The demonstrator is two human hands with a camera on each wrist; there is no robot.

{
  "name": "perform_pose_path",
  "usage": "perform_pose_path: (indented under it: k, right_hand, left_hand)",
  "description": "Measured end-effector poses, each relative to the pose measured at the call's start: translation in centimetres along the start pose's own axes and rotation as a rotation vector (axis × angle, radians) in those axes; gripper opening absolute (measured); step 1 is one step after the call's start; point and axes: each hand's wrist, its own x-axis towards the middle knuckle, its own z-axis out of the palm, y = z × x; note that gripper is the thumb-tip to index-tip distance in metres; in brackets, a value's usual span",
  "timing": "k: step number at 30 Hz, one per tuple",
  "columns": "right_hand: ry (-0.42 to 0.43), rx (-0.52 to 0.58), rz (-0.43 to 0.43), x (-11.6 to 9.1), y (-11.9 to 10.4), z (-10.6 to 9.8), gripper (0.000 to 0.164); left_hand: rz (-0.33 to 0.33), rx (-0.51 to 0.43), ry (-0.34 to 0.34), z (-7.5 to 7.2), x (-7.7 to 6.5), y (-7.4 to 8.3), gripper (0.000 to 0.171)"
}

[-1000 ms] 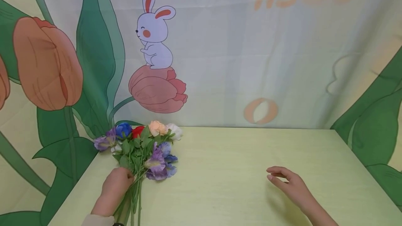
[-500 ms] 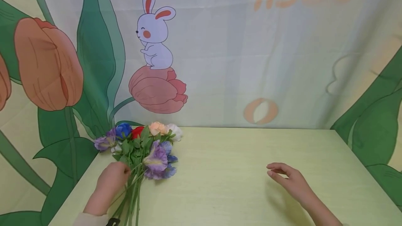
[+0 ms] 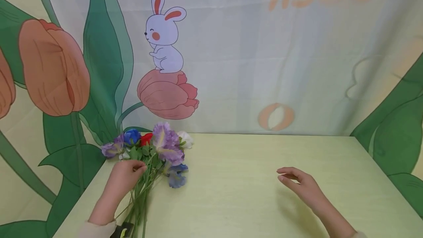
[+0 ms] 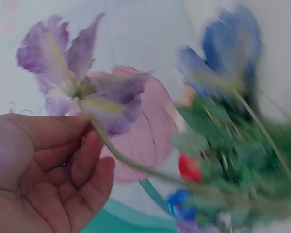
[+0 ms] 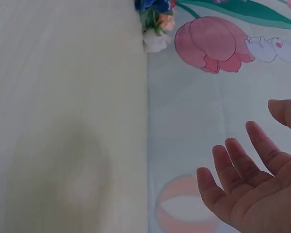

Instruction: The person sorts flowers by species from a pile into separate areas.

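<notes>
My left hand (image 3: pixel 123 179) pinches the stem of a purple iris (image 4: pixel 82 92) just below its bloom, between thumb and fingertips. In the head view that iris (image 3: pixel 166 142) is raised over a pile of artificial flowers at the table's left. A blue iris (image 3: pixel 177 175) lies to its lower right, and its bloom shows blurred in the left wrist view. Green stems (image 3: pixel 140 208) run from the pile toward the near edge. My right hand (image 3: pixel 304 188) hovers over the right part of the table, holding nothing, its fingers loosely bent.
The pale yellow table (image 3: pixel 231 194) ends at a printed cloth backdrop (image 3: pixel 231 65) with a rabbit and tulips. In the pile are a blue bloom (image 3: pixel 132 137), a red one (image 3: pixel 146 139), a white one (image 3: pixel 185 139) and another purple iris (image 3: pixel 113 149).
The left hand has lifted the purple iris up and away from the blue one, so it now covers the peach bloom. The right hand has shifted slightly up and left.
</notes>
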Motion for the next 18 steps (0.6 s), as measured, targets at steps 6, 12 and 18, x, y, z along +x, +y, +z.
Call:
perform_pose_path:
  k: [6,12,18]
  right_hand:
    - [-0.032,0.102,-0.032,0.6,-2.5,1.4,0.033]
    - [-0.066,0.195,-0.080,1.0,-5.1,3.2,0.030]
    - [-0.076,0.298,-0.119,1.8,-7.5,5.2,0.027]
  left_hand:
    - [0.016,-0.265,0.035,0.9,1.1,4.2,0.024]
    - [-0.012,-0.501,0.040,3.2,2.4,8.4,0.021]
    - [0.028,-0.694,0.034,5.7,2.8,12.2,0.017]
